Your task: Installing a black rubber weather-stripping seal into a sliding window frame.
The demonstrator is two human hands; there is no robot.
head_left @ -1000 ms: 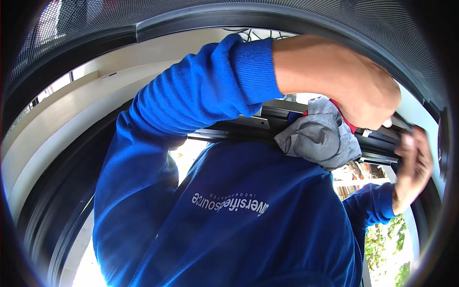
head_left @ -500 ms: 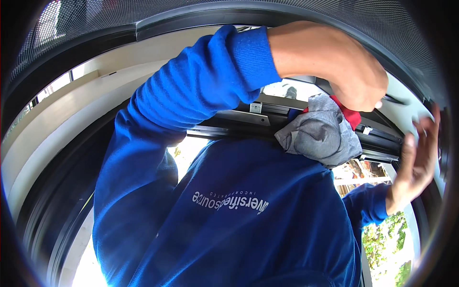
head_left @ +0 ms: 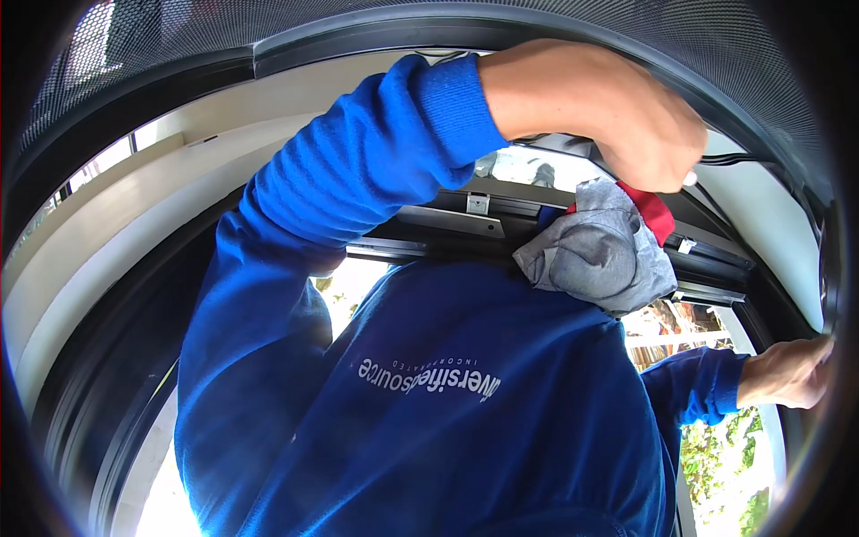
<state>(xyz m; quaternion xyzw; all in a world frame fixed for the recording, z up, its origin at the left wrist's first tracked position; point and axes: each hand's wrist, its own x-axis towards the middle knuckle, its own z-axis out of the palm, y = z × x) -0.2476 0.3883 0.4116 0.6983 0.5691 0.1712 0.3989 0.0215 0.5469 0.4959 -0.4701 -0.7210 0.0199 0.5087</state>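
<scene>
My left hand [head_left: 649,134] reaches across from the left in a blue sleeve, its fingers curled shut with their tips turned away. What it holds, if anything, is hidden. A thin black cord-like strip [head_left: 738,159] shows just beyond its knuckles. Close under it lies a crumpled grey cloth [head_left: 598,255] with a red cloth [head_left: 651,211] behind; whether the hand touches the red one I cannot tell. Far to the right, my right hand [head_left: 789,374] is closed, fingertips against the dark rim at the picture's edge. Anything in its grip is too unclear to name.
A black frame with metal tracks [head_left: 447,220] crosses behind the grey cloth. Dark mesh [head_left: 358,16] and a curved black edge arch over the top. A cream wall ledge [head_left: 116,192] bends along the left. Greenery [head_left: 723,461] shows through an opening at lower right.
My right hand, spread and blurred before, has moved down and closed by the right edge. My left hand has shifted slightly left and up. The grey and red cloths have stayed in place.
</scene>
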